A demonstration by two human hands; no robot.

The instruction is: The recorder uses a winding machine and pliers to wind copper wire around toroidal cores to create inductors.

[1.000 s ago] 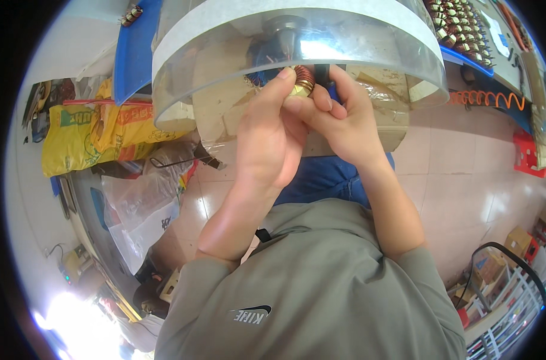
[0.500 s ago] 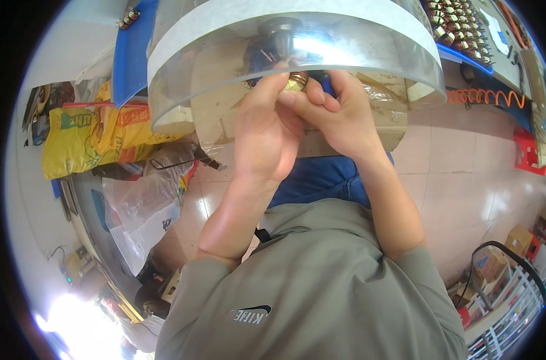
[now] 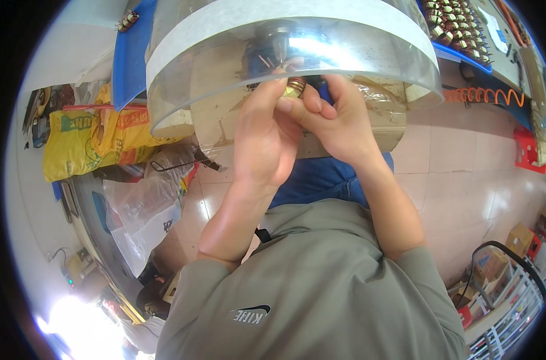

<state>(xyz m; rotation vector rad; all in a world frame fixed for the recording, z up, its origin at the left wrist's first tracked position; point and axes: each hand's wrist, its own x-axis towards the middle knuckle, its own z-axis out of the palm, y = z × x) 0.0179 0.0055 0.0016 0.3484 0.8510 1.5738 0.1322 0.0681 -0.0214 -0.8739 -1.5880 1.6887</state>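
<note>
Under the front rim of a clear curved plastic shield, both my hands meet around a small copper-wound coil with pale yellow tape. My left hand pinches the coil from the left, near its thin wire ends. My right hand rests its thumb and curled fingers against the coil's right side. A blue object, perhaps a tool handle, shows between the right fingers; most of it is hidden. Just beyond my fingertips, seen through the shield, stands a grey metal spindle-like part.
A blue tray at far left carries a few coils. Another blue tray at far right holds many wound coils. An orange coiled hose hangs below it. Yellow bags and a cardboard box flank my hands.
Both hands stay on the coil with almost the same grip. My fingers have shifted slightly, and a little more of the wire ends shows. The whole view has moved a touch.
</note>
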